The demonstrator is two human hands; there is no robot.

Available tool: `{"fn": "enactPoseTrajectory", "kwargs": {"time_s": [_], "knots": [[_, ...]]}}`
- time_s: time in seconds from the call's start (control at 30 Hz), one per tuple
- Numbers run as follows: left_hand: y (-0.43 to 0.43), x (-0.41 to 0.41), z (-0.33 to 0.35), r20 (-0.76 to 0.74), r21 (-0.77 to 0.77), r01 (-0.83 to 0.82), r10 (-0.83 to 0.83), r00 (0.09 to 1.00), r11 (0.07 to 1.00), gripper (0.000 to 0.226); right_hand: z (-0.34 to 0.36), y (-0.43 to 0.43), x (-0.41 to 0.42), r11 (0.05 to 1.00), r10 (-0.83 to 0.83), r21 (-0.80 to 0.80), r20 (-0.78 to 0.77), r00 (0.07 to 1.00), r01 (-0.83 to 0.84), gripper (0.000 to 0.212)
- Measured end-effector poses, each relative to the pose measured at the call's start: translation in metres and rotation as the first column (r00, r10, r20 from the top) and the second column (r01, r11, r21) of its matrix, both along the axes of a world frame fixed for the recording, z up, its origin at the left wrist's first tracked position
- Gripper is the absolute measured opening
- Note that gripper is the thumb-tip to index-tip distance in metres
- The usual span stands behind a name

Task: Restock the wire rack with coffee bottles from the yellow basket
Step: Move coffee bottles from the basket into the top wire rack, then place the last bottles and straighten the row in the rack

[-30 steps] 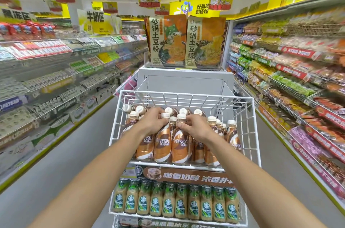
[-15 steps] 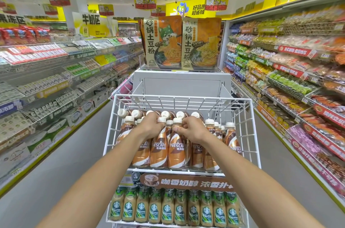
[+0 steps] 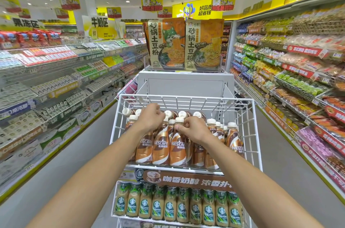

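A white wire rack (image 3: 256, 134) stands in front of me, its top tier filled with brown Nescafe coffee bottles (image 3: 160, 145) with cream caps. My left hand (image 3: 151, 118) is closed over the neck of a bottle near the middle-left of that tier. My right hand (image 3: 192, 128) pinches the neck of a front-row bottle (image 3: 177, 145) just below its cap. Further bottles lie on their sides at the back of the tier (image 3: 183, 114). The yellow basket is out of view.
The tier below holds a row of green-labelled Starbucks bottles (image 3: 170, 207) under a brown sign strip (image 3: 188, 179). Behind the rack, a grey display stand (image 3: 184, 83) carries two noodle packs (image 3: 183, 44). Stocked shelves line the aisles left (image 3: 56, 82) and right (image 3: 298, 78).
Both hands have stayed on the bottle necks in the top tier, with the left hand shifting slightly back. The view has tilted a little.
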State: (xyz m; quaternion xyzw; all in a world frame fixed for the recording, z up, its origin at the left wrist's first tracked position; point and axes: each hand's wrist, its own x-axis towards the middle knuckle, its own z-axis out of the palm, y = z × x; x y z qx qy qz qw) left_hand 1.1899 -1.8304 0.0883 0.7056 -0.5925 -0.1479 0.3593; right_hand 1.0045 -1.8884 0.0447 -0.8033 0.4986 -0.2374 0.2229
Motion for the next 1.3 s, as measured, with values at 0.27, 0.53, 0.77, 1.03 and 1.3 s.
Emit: {"fn": "enactPoseTrajectory", "kwargs": {"time_s": [0.27, 0.53, 0.77, 1.03, 1.3], "knots": [[0.077, 0.006, 0.008, 0.662, 0.312, 0.101, -0.292, 0.69, 0.945, 0.037, 0.016, 0.067, -0.017, 0.981, -0.053, -0.193, -0.289, 0.956, -0.003, 0.057], [0.161, 0.004, -0.025, 0.742, 0.348, 0.216, -0.409, 0.531, 0.912, 0.048, 0.005, 0.161, -0.029, 0.966, -0.081, -0.247, -0.571, 0.817, -0.077, 0.063], [0.196, 0.01, -0.112, 0.599, 0.449, 0.241, -0.49, 0.634, 0.861, 0.047, -0.068, 0.224, -0.031, 0.981, -0.028, -0.168, -0.626, 0.779, -0.101, 0.063], [0.221, 0.01, -0.305, 0.351, 0.65, 0.224, -0.548, 0.759, 0.726, 0.051, -0.258, 0.248, -0.035, 0.984, 0.175, 0.145, -0.635, 0.752, -0.106, 0.057], [0.308, 0.007, -0.659, 0.076, 0.844, 0.209, -0.496, 0.865, 0.494, 0.05, -0.616, 0.311, -0.054, 0.884, 0.392, 0.458, -0.623, 0.677, -0.09, 0.056]]}}
